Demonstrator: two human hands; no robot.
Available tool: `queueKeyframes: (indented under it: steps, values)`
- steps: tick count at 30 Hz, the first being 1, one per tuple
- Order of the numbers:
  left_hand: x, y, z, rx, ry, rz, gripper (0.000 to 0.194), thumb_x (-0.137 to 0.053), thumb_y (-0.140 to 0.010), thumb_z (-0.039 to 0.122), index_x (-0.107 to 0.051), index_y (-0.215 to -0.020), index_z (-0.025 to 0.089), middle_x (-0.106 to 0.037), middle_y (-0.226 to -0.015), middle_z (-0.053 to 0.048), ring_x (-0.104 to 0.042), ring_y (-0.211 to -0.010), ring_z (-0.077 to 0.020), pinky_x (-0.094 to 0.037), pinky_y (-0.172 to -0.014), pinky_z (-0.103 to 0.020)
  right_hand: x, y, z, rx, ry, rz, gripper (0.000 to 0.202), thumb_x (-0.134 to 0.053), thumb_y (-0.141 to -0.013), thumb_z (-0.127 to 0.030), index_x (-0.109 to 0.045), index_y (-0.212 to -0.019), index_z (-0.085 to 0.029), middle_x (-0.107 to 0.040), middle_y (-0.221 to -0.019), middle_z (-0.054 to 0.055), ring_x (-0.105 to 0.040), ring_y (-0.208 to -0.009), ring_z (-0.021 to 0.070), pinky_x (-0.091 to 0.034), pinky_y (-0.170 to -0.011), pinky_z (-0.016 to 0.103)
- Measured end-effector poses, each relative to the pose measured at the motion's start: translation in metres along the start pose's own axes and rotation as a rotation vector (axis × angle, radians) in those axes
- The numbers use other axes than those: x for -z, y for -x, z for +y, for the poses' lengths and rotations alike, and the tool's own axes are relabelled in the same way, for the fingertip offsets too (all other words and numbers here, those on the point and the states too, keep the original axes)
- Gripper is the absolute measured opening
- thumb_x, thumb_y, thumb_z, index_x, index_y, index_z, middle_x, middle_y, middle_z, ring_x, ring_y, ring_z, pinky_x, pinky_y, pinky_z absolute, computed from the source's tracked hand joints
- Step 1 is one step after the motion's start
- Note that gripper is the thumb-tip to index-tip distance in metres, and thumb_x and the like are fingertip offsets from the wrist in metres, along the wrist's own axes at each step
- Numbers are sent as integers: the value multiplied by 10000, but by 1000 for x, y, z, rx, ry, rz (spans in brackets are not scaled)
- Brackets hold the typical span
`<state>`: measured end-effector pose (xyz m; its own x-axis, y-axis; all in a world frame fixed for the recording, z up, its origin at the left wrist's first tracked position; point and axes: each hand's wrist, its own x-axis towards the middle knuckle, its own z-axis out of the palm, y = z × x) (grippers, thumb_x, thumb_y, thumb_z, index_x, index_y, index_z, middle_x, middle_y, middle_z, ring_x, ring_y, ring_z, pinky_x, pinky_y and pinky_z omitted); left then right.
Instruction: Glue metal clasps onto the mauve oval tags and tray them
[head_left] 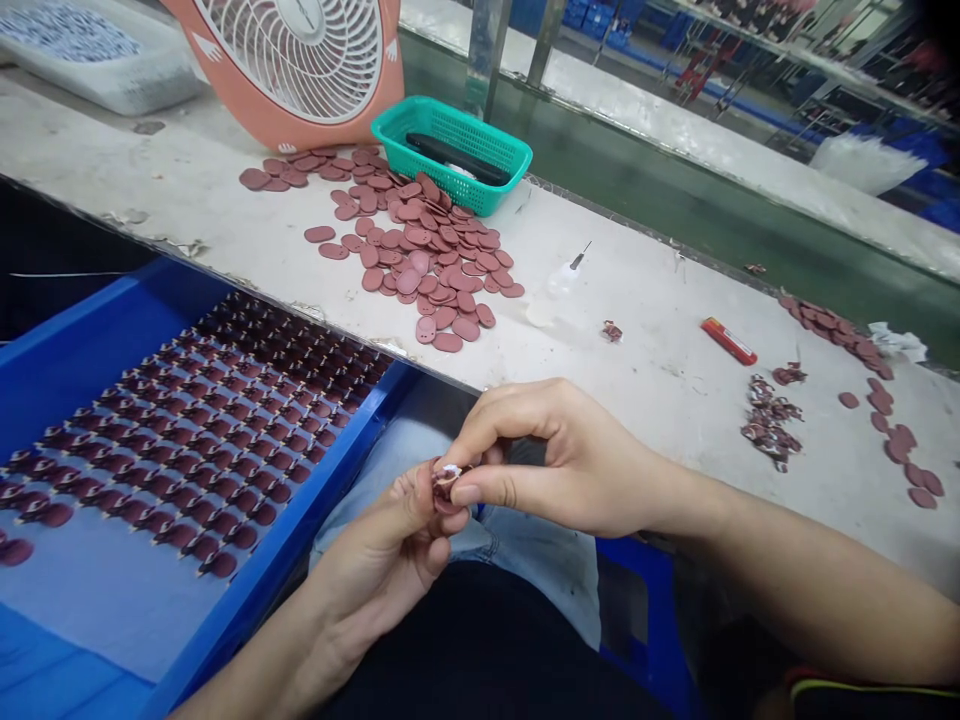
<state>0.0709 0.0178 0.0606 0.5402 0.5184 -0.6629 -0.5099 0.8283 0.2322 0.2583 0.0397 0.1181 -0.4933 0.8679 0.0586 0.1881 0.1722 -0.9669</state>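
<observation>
A small dark-red figurine with white patches (447,484), apparently on an oval base, is held up between both hands above my lap. My left hand (397,530) is closed around its base from below, the thumb pressed against its side. From the right, my right hand (566,460) pinches the same piece with thumb and forefinger, hiding part of it. Just beyond the hands, a heap of oval reddish-brown discs (442,245) lies on the worktable (585,390). Several unmounted small figurines (771,420) sit in a cluster to the right, with a single one (611,331) nearer the middle.
A blue crate (202,630) at left holds rows of figurines on discs (187,440). A green basket (480,150) stands by an orange fan (300,70). A needle-tipped bottle (566,275), a red lighter (729,341) and more discs (900,440) lie on the table.
</observation>
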Motion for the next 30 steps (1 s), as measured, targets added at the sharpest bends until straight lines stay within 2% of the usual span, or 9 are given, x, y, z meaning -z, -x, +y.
queueKeyframes:
  steps: [4, 9, 14, 21, 26, 30]
  values:
    - [1, -1, -2, 5, -2, 33, 299, -972, -531, 146, -705, -665, 168, -676, -550, 64, -673, -505, -66, -529, -438, -79, -2, 0, 1, 25, 38, -2, 53, -746, -857, -187, -742, -834, -139, -745, -792, 27, -666, -722, 118, -535, -695, 243]
    - [3, -1, -3, 13, 5, -15, 378, -1001, -439, 226, -717, -679, 154, -681, -565, 58, -673, -509, -67, -548, -459, -81, -5, 0, 2, 49, 37, 10, 62, -747, -853, -182, -746, -825, -127, -737, -782, 39, -660, -714, 119, -527, -673, 229]
    - [10, -2, -5, 23, 30, -33, 273, -962, -568, 186, -722, -697, 167, -688, -576, 52, -690, -534, -75, -545, -465, -79, -5, 2, 3, 55, 50, 34, 42, -747, -848, -174, -746, -820, -142, -728, -758, 19, -647, -695, 108, -524, -656, 217]
    - [4, -3, 0, 77, -21, -52, 365, -985, -462, 317, -745, -699, 177, -678, -554, 51, -692, -538, -84, -516, -413, -81, -1, 3, 3, -34, -15, 49, 108, -804, -803, -206, -764, -845, -116, -730, -748, 25, -624, -663, 100, -523, -625, 214]
    - [2, -4, 2, 53, -33, -51, 357, -983, -482, 312, -742, -710, 179, -669, -584, 51, -696, -569, -86, -530, -430, -88, -4, 4, 5, -83, -236, 137, 138, -813, -800, -269, -746, -844, -157, -736, -757, 13, -673, -659, 107, -555, -593, 213]
    - [1, -4, 4, -26, -90, -62, 355, -967, -545, 341, -755, -776, 176, -689, -723, 20, -679, -625, -93, -541, -441, -104, -8, 7, 5, -139, -444, 289, 181, -849, -746, -279, -725, -813, -166, -751, -765, 20, -698, -646, 117, -585, -583, 211]
